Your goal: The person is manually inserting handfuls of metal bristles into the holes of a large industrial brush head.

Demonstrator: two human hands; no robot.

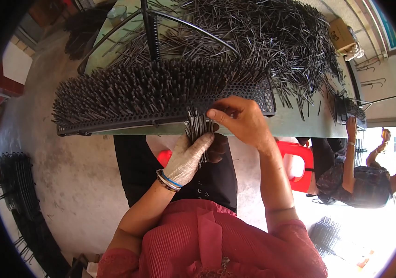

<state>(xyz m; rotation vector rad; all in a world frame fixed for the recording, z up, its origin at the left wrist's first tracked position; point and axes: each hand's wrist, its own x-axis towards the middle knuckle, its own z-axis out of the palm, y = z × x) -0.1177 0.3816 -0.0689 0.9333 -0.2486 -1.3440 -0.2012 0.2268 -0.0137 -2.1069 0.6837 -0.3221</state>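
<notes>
Rods of thin, dark, shiny metal lie in a loose, tangled heap over the far right of a pale green, flat-topped bench, some straying toward its near edge. Between that heap and the person's body stands a long, black, perforated rack, its holes crowded with upright dark rods except for a bare stretch at the right end. Behind it rises a black, slotted upright post with a curved black bar arching out over the heap — both stand between the hands and the far side. A clear plastic cup sits near the far left corner; a brown cardboard box is beyond the right side. Under the bench's near edge shows a red plastic stool, and at the right another person in dark clothing sits by a smaller black rack. The left hand, in a whitish knit glove, has its fingers closed around an upright bundle of thin grey metal rods, just in front of the long rack. The bare right hand is right beside the bundle's top, fingers curled and thumb pointing toward it — whether they pinch a rod, I cannot tell.
</notes>
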